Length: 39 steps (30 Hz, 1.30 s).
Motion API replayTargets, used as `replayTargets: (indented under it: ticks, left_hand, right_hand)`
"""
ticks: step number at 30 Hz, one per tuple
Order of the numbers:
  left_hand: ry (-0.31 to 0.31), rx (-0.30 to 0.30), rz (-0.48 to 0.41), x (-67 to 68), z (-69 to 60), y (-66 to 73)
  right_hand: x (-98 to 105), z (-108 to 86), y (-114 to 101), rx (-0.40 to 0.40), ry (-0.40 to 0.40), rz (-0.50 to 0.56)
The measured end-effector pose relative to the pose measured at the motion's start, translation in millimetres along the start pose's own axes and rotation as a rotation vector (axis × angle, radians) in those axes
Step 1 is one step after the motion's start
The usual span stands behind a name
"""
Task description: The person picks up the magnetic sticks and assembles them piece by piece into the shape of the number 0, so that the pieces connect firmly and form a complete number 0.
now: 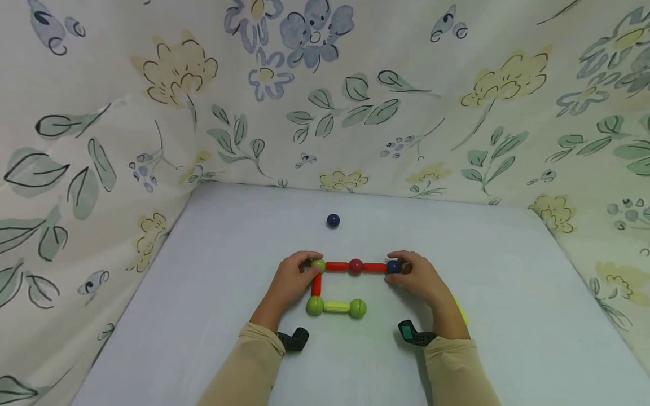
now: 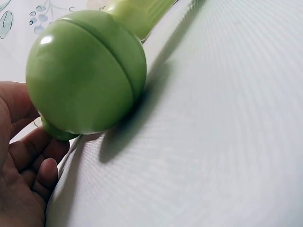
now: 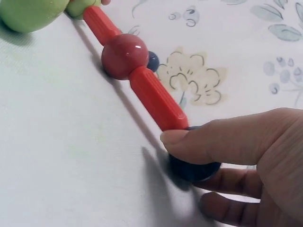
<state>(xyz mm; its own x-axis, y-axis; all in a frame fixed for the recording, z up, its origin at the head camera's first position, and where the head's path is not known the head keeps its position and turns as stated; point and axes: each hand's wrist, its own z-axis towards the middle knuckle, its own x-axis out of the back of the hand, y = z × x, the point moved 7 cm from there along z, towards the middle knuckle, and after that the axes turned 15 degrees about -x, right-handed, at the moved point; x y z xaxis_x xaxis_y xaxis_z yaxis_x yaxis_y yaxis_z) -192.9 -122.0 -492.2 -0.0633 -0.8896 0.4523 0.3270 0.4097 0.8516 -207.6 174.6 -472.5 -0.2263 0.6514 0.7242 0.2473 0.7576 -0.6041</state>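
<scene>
A joined chain of balls and rods lies on the white table. My left hand (image 1: 294, 277) pinches the green ball (image 1: 318, 265) at its far left corner. From there a red rod (image 1: 337, 266), a dark red ball (image 1: 355, 267) and another red rod (image 1: 374, 267) run right to a dark blue ball (image 1: 393, 267). That blue ball is pinched between thumb and fingers of my right hand (image 1: 418, 276). Toward me, a red rod (image 1: 316, 285) joins a nearer green ball (image 1: 315, 305), then a yellow-green rod (image 1: 337, 307) and a green end ball (image 1: 358, 308).
A loose dark blue ball (image 1: 333, 220) sits farther back on the white table (image 1: 244, 225). Something yellow (image 1: 461, 310) shows partly behind the right forearm. Flower-patterned cloth (image 1: 335, 141) rises behind the table and at its sides.
</scene>
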Motion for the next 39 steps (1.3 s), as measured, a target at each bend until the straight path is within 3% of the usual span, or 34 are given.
replayTargets:
  ticks: [4,11,17,22,30,39]
  left_hand:
    - [-0.006,-0.001,-0.003,-1.0,0.5,1.4]
    - [-0.009,0.019,0.003,0.6,-1.6,3.7]
    - [-0.008,-0.002,0.014,2.7,0.9,8.2]
    - [-0.007,0.009,0.015,2.0,1.4,5.6]
    - [0.003,0.034,0.013,1.7,-0.8,1.4]
    - [-0.004,0.048,0.002,0.3,-0.5,2.6]
  right_hand:
    - [15,-4.8,9,-0.012,-0.014,0.01]
    - [58,-25.0,35,-0.063,0.009,-0.019]
    - [74,-38.4,68,-0.172,-0.088,-0.159]
    - [82,-43.3,89,-0.207,-0.133,-0.183]
    - [82,-44.9,87,-0.188,-0.159,-0.141]
    - [65,-28.7,70,-0.206,-0.069,-0.114]
